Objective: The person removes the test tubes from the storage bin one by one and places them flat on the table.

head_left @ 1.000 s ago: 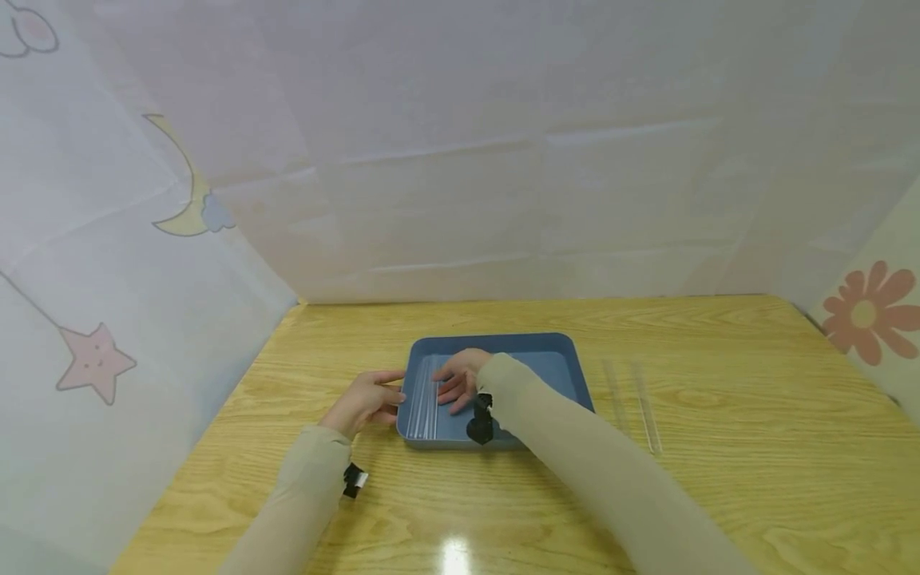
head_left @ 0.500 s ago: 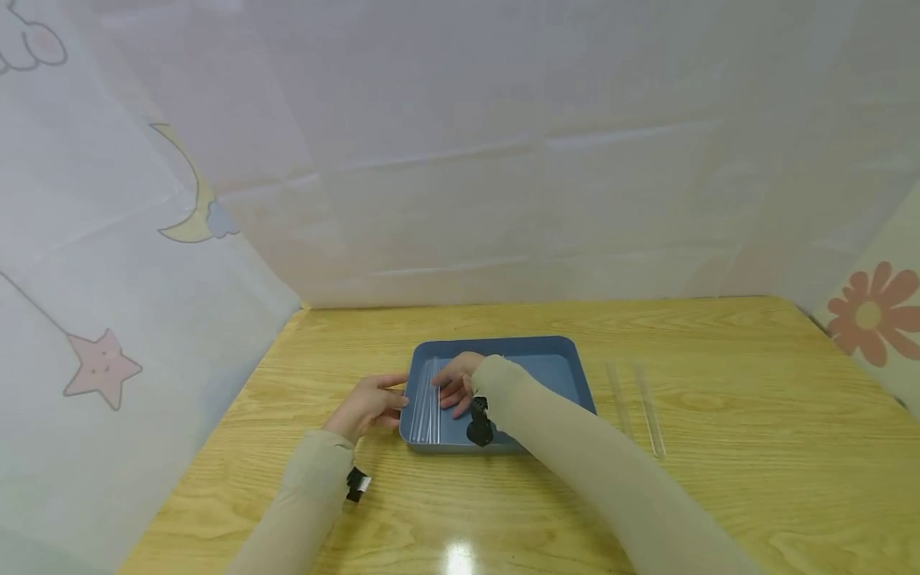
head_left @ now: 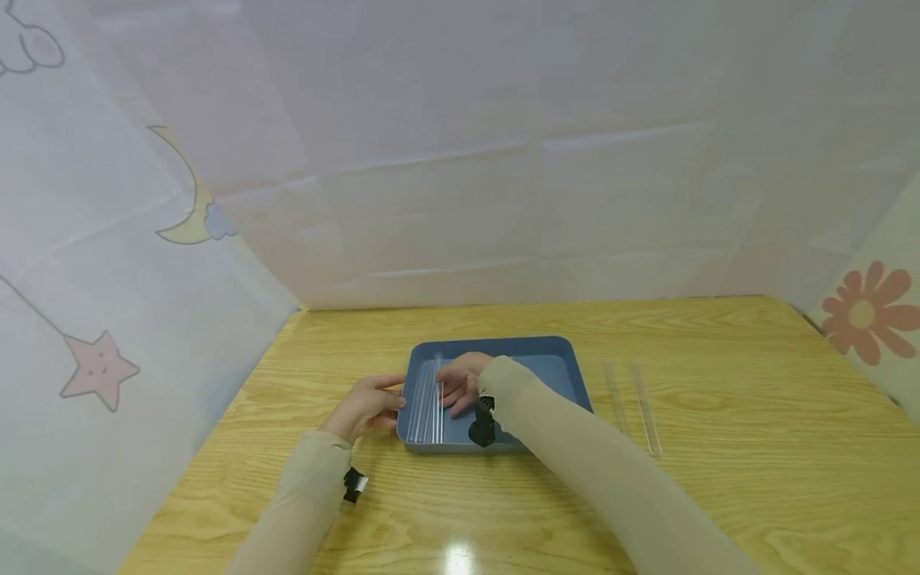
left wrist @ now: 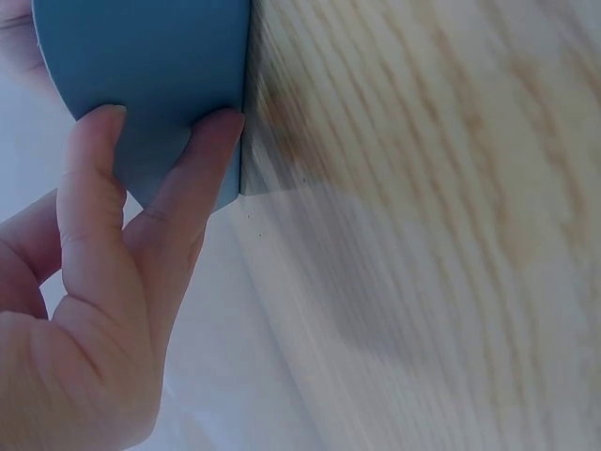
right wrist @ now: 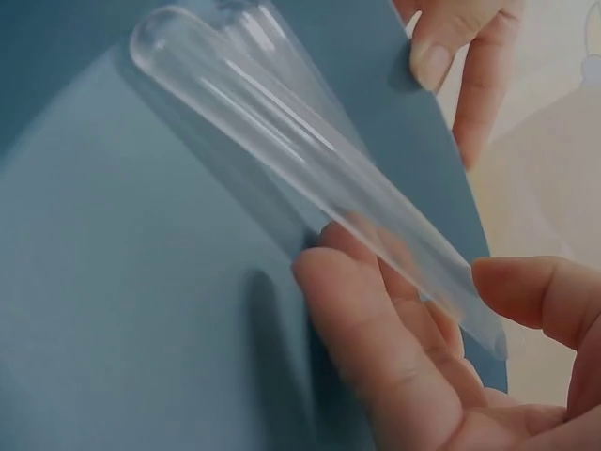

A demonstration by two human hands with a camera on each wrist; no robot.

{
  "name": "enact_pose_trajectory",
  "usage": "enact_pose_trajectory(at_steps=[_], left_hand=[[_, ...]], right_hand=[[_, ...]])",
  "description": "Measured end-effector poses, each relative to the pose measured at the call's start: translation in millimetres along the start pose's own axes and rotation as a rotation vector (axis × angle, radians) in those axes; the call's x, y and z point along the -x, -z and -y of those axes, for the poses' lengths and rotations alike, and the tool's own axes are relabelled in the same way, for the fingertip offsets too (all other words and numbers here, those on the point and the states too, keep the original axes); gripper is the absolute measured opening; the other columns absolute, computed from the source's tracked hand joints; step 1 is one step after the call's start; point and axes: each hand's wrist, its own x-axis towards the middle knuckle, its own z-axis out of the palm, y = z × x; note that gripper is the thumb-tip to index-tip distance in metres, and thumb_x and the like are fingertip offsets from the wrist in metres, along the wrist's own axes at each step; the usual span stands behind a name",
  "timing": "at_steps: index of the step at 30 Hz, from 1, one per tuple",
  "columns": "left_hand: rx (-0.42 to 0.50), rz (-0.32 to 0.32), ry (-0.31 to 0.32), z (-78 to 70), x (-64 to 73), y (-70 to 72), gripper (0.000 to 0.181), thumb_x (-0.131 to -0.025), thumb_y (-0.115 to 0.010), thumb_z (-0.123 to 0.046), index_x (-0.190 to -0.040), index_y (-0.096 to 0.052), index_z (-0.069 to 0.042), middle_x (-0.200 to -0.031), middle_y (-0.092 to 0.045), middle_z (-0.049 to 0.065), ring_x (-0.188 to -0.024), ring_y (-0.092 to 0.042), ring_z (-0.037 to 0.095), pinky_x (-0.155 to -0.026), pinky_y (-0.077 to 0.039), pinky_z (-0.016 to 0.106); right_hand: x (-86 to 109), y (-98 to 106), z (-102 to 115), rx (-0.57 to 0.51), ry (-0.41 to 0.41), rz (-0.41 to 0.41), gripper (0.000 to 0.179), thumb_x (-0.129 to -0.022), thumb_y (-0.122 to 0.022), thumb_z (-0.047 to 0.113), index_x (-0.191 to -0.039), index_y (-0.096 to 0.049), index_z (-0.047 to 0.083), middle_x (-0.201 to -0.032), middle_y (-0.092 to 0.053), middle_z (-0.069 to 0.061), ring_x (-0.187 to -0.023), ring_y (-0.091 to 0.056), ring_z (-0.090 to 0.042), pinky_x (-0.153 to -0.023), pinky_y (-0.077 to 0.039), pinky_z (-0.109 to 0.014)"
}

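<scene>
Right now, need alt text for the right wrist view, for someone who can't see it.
The right hand pinches a clear glass test tube between thumb and fingers, its rounded closed end pointing away over the floor of a blue tray. The fingertips of the left hand press on the tray's far rim, with pale wall behind.

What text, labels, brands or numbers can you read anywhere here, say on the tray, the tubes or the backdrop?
None: no words or numbers are readable in any view.
The blue tray is plain.
The clear test tubes show no markings.
The backdrop has only pictures: a moon, a star and a flower.
The black wrist device is too small to read.
</scene>
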Motion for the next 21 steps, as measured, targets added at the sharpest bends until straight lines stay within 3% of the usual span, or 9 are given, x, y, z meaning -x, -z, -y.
enact_pose_trajectory(at_steps=[8, 21], left_hand=[[0.017, 0.001, 0.002, -1.7, 1.1, 0.2, 0.054, -0.092, -0.054, 0.011, -0.144, -0.043, 0.003, -0.132, -0.051, 0.032, -0.075, -0.069, 0.019, -0.056, -0.057, 0.027], [-0.014, 0.0, 0.0, -1.8, 2.3, 0.7, 0.053, -0.093, -0.055, 0.009, -0.145, -0.044, 0.001, -0.131, -0.052, 0.033, -0.073, -0.068, 0.018, -0.053, -0.055, 0.024]], right_hand=[[12.4, 4.7, 4.0, -0.135, -0.006, 0.023, 0.042, -0.098, -0.051, 0.006, -0.134, -0.042, -0.013, -0.127, -0.055, -0.031, -0.119, -0.054, -0.041, -0.094, -0.046, -0.057], [24.3, 20.5, 1.0, -0.254, 0.033, 0.053, 0.055, -0.1, -0.049, 0.002, -0.148, -0.026, -0.008, -0.134, -0.046, -0.034, -0.123, -0.05, -0.045, -0.096, -0.046, -0.054]])
